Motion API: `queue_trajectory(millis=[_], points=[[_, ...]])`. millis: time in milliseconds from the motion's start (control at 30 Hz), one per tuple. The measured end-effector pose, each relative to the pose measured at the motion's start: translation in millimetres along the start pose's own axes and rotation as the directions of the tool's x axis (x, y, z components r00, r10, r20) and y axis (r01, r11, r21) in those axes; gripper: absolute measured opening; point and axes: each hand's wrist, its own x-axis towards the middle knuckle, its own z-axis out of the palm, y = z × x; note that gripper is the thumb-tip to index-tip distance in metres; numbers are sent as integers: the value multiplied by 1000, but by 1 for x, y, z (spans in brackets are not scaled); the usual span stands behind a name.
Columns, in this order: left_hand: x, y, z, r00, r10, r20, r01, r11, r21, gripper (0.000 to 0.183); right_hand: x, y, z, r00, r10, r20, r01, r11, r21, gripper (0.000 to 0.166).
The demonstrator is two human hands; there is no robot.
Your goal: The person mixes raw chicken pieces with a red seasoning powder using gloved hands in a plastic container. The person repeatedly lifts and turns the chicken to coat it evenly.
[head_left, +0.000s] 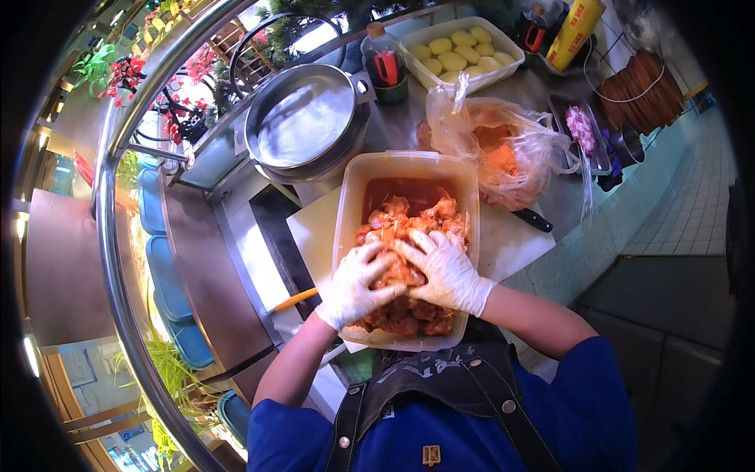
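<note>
Before me stands a rectangular plastic tub point(472, 194) of raw meat pieces point(396, 227) coated in red-orange marinade. Reddish liquid point(383, 192) pools at its far end. Both my hands wear thin whitish gloves and reach over the near half of the tub. My left hand point(363, 289) cups the meat from the left, its fingers spread. From the right, my right hand point(445, 268) grips the same heap with fingers apart. Meat shows between the two hands, their thumbs almost meeting. Some fingertips are buried among the pieces. The tub rests on a white cutting board point(519, 256).
Beyond the tub are a round metal pan point(304, 118), a bottle point(383, 62), a tray of peeled potatoes point(463, 52) and a plastic bag of orange-red powder point(501, 156). A black-handled knife point(531, 220) lies on the right. A metal rail point(109, 236) curves along the left.
</note>
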Motion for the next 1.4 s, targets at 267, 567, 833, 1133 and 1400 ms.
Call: queue_trajectory(millis=[267,567,833,1133,1400], points=[[-37,11,32,983,39,177,-109,908,405,61,-39,6,17,969,-101,227,173,930,-324,53],[14,-19,79,981,-159,107,62,792,607,49,26,20,46,930,201,309,-12,855,-519,59],[66,-47,49,976,-214,-35,201,829,521,52,77,50,41,969,244,32,-232,948,-216,56],[-40,10,16,975,-75,209,-35,877,478,91,-10,-3,18,965,82,250,-52,991,-122,92],[19,-1,46,892,-400,210,247,822,514,110,32,18,84,978,157,140,-129,974,-188,45]])
